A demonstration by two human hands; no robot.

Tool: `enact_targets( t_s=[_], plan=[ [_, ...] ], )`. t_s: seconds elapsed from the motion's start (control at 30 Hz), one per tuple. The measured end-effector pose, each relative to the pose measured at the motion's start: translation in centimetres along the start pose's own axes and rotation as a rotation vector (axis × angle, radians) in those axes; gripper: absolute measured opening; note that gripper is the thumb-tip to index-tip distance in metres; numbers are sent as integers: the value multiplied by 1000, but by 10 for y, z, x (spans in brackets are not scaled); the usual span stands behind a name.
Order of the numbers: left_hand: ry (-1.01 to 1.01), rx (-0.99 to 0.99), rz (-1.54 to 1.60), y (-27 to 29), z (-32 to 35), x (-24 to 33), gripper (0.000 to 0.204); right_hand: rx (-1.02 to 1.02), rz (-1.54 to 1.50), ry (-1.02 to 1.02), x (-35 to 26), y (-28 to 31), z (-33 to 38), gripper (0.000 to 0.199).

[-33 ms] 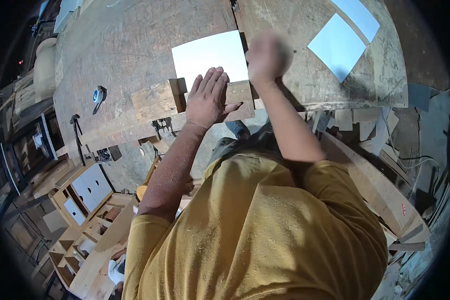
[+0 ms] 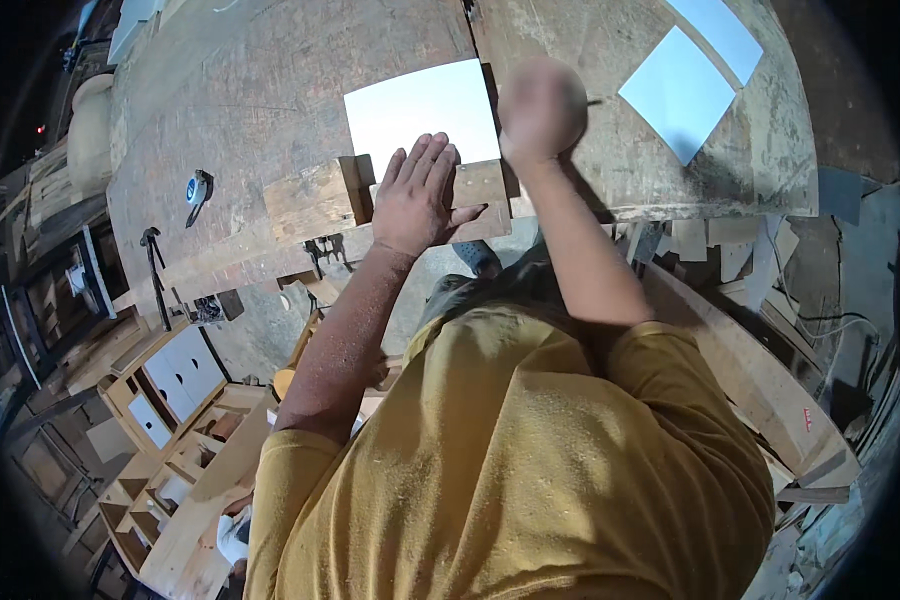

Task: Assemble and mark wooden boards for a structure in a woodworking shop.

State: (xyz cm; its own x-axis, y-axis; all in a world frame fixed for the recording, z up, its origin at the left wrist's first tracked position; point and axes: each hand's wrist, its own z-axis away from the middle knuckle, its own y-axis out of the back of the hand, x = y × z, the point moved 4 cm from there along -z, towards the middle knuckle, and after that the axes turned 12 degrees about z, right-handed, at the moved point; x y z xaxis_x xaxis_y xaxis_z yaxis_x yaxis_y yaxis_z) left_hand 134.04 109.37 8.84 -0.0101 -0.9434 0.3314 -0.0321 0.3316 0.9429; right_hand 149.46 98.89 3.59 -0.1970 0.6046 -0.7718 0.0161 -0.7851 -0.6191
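My left hand [image 2: 416,205] lies flat, palm down, with its fingers stretched out together and the thumb apart. Its fingertips rest on the lower edge of a white rectangular panel [image 2: 420,100], and its palm covers part of a wooden block [image 2: 485,185] at the bench edge. Just right of the panel is my right hand [image 2: 530,135], held close to the panel's right side. A round blur hides most of its fingers, so what it holds, if anything, cannot be made out. Left of my left hand sits another wooden block [image 2: 310,200].
Two white panels [image 2: 678,95] lie at the right of the worn wooden bench [image 2: 230,110]. A tape measure [image 2: 198,190] lies on the left, near a dark clamp [image 2: 154,265] at the bench edge. Below left stands a wooden cabinet [image 2: 185,375] with white fronts; boards [image 2: 740,360] lean at right.
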Motion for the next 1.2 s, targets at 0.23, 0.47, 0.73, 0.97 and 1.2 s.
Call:
enact_targets(
  t_s=[0.23, 0.47, 0.73, 0.97, 1.2],
  plan=[
    [-8, 4, -10, -2, -2, -2, 84, -67, -20, -20, 6, -6, 0, 34],
    [10, -21, -1, -5, 2, -4, 86, -106, -65, -7, 5, -5, 9, 40],
    [0, 1, 10, -4, -1, -4, 85, -49, -3, 4, -1, -9, 13, 33],
    [10, -8, 5, -1, 0, -3, 85, -28, 64, -97, 14, 1, 6, 31],
    [35, -41, 32, -2, 2, -5, 83, 34, 35, 65, -21, 24, -21, 40]
  ],
)
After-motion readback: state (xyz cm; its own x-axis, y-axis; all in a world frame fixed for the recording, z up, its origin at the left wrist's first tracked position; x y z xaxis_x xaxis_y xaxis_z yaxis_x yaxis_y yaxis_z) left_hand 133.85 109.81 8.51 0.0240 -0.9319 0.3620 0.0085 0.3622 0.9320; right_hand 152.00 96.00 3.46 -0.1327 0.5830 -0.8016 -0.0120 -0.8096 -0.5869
